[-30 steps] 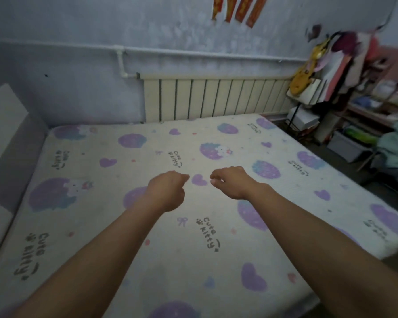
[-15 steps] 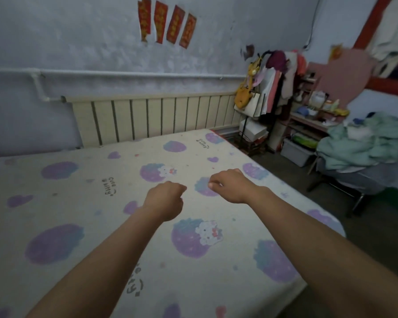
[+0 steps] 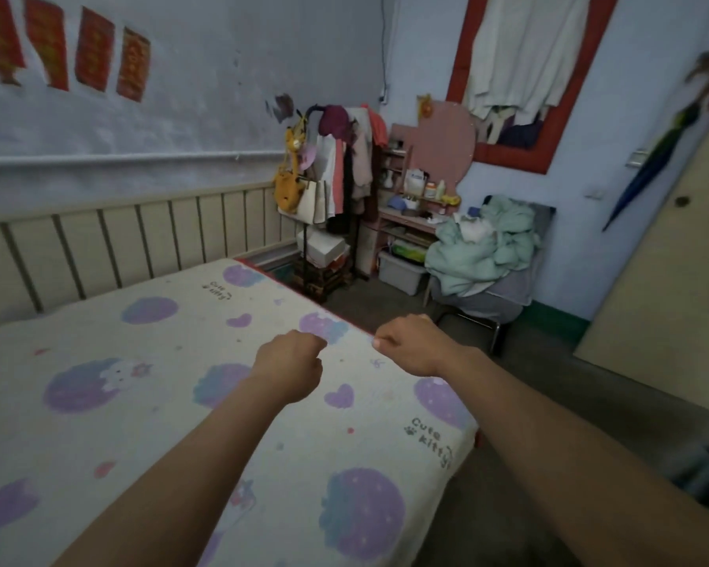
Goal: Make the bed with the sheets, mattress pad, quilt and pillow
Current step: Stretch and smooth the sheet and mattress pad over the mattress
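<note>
The bed's mattress (image 3: 160, 403) lies bare under a cream cover printed with purple strawberries and hearts. Both my arms reach out over its right side. My left hand (image 3: 289, 368) is curled into a fist above the cover and holds nothing. My right hand (image 3: 410, 345) hovers over the mattress's right edge, fingers curled with the thumb against them, also holding nothing. A crumpled heap of pale green bedding (image 3: 479, 247) lies on a chair across the room at the right. No pillow can be made out.
A radiator (image 3: 140, 243) runs along the wall behind the bed. A loaded clothes rack (image 3: 332, 178), a cluttered pink desk (image 3: 410, 223) and a storage box (image 3: 400, 274) stand past the bed's corner. A door (image 3: 664, 288) is at the right, with dark floor (image 3: 549, 382) between.
The view has swung to the right, from the bed's middle to its right edge and the chair with the bedding. Both hands keep the same curled pose in front of me.
</note>
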